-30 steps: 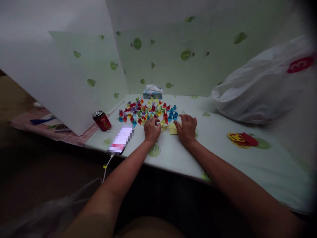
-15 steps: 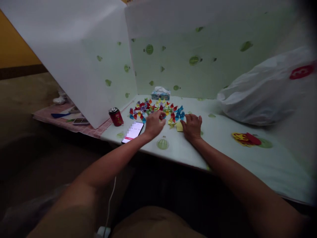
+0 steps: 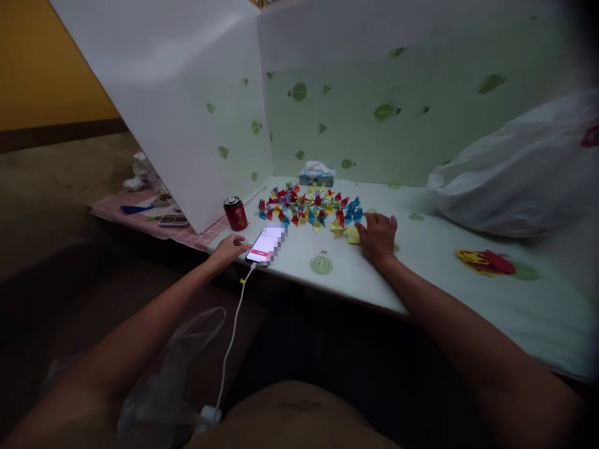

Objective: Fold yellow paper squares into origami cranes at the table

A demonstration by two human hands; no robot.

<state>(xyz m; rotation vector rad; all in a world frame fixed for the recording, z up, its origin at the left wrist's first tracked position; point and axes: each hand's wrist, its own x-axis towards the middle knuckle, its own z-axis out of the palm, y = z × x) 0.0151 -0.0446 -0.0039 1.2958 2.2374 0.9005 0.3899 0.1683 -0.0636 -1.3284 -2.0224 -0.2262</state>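
Note:
My left hand [image 3: 228, 249] is beside a lit phone [image 3: 266, 244] at the table's front edge, its fingers stretched toward the phone's left side and nothing visible in them. My right hand [image 3: 378, 236] rests on the table with its fingers apart. Its thumb side touches or nearly touches a yellow paper square [image 3: 353, 235]. Just left of that hand stand blue folded paper cranes [image 3: 354, 212], at the right end of a wide cluster of red, yellow, green and purple cranes [image 3: 296, 202]. A yellow crane [image 3: 337, 229] sits beside the paper square.
A dark red can [image 3: 234, 214] stands left of the phone. Behind the cranes is a tissue box [image 3: 317, 176]. Red and yellow paper pieces [image 3: 486, 262] lie at right, below a white plastic bag [image 3: 510, 178]. A white cable [image 3: 229, 337] hangs from the phone.
My left hand has moved from above the front of the cranes back and left to the phone's side. My right hand stays by the yellow paper. The view has shifted slightly left.

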